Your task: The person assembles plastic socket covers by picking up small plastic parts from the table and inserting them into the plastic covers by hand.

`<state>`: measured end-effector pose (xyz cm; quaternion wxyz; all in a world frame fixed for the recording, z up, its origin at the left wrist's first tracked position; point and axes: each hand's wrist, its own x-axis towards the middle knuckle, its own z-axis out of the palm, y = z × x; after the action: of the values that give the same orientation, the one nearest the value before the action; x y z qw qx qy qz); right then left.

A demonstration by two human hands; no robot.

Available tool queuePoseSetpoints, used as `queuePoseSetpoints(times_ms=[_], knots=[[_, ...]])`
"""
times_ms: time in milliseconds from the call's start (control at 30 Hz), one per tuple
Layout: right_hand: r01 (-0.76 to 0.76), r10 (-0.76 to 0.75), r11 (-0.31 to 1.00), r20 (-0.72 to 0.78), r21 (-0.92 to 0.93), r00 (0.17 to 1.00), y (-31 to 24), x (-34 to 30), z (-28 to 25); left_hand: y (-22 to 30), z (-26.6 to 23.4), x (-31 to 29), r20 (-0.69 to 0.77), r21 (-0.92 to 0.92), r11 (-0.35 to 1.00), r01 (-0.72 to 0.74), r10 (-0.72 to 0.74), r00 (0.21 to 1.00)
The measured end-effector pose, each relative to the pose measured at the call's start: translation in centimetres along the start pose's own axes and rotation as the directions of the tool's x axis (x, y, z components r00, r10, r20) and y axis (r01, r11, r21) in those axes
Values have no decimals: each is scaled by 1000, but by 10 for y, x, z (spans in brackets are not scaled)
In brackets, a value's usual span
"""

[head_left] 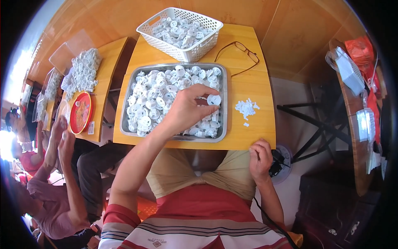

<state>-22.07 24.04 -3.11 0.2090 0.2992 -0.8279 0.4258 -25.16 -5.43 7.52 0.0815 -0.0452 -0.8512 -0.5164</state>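
Note:
My left hand [188, 106] reaches over a metal tray [224, 120] heaped with small white plastic parts [155, 93]. Between its thumb and forefinger it pinches one round white plastic part [214, 100], above the tray's right side. My right hand [260, 158] rests at the table's near right corner with its fingers curled in. Whatever it holds, if anything, is hidden. Beyond that hand, on the tabletop right of the tray, lies a small pile of tiny white plastic pieces [246, 108], with a few pieces loose at its near side.
A white perforated basket [195, 54] full of similar parts stands behind the tray. Eyeglasses [251, 54] lie beside it. At the left, other people work at a second table [105, 74] with a red bowl [81, 113]. Black folding legs [315, 124] and a side table [352, 120] are right.

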Motion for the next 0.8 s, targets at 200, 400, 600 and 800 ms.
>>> queuePoseSetpoints(times_ms=[200,400,600,800], knots=[[-180,177,966,36,184,984,-16,9,-1,-10,12,-39,62,-503,838,213,-211,976],[-176,172,935,40,308,984,-36,29,3,-8,27,-63,57,-684,715,146,-148,987],[-62,41,946,72,317,997,-65,52,6,-5,33,-81,118,-699,687,199,-163,980],[118,-138,933,36,339,990,-78,61,13,-5,31,-93,206,-735,627,258,-156,966]])
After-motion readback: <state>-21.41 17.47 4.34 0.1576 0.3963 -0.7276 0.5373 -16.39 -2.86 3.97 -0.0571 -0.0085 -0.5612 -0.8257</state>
